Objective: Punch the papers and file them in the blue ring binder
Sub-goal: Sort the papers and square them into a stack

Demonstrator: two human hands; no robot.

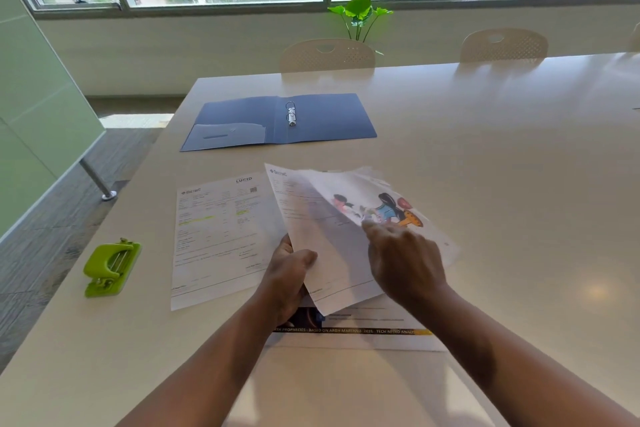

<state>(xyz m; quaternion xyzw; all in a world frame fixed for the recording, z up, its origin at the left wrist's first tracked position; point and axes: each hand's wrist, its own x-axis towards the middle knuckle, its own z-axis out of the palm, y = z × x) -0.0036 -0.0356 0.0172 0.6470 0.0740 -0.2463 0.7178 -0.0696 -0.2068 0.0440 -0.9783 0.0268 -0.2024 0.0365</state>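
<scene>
1. Left hand [289, 276] pinches the near edge of a lifted sheet [311, 236], thumb on top, fingers curled beneath.
2. Right hand [403, 262] rests fingertips on a cartoon page [381, 208], fingers nearly straight, gripping nothing.
3. Another form [221, 236] lies flat at left.
4. Binder [277, 121] lies open beyond, rings up.
5. Green punch [110, 269] sits at the table's [502, 166] left edge.

Both bare forearms reach forward over the near edge of the worktop. The left hand [289, 274] is curled, thumb on top, pinching the near edge of a lifted white printed sheet [322, 239]. The right hand [405, 260] hovers palm down beside it, fingers loosely bent and pointing away, fingertips at the sheet.
</scene>
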